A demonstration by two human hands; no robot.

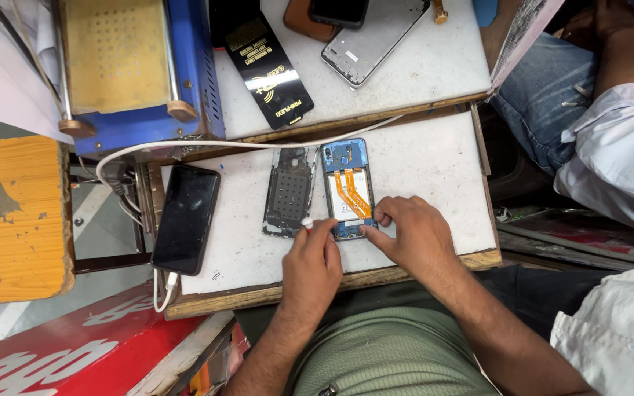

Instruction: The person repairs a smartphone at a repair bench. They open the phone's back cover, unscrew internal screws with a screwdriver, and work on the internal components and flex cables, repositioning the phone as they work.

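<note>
- Our left hand [311, 268] is curled into a loose fist around a small tool with a red and white tip [307, 222], and that tip pokes out above the knuckles, right at the lower left corner of the opened blue phone body [346, 189].
- Our right hand [414, 238] lies half open, fingers bent, with the fingertips [381, 217] pressing on the lower right edge of the same blue phone; it grips nothing else.
- We see that blue phone lying face down near the middle of the white work board [434, 165], its back removed, showing a pale battery crossed by two orange flat ribbon cables [354, 193].
- We find a dark grey inner frame plate with many small holes [288, 192] just to the left of it, the two edges almost touching.
- We note a black smartphone with a dark glossy screen [186, 218] farther left on the board, tilted, with a white charging cable [207, 144] running past its top and another stretch of cable hanging below its lower end.
- We see, on the upper white board, a silver-grey phone back shell [372, 40] and a black printed card with gold lettering [267, 70].
- We see a blue heating machine with a yellowish perforated plate [122, 62] at the upper left, and an orange wooden stool top [12, 220] at the left.
- We notice another person in blue jeans and a white shirt [603, 139] seated at the right.
</note>
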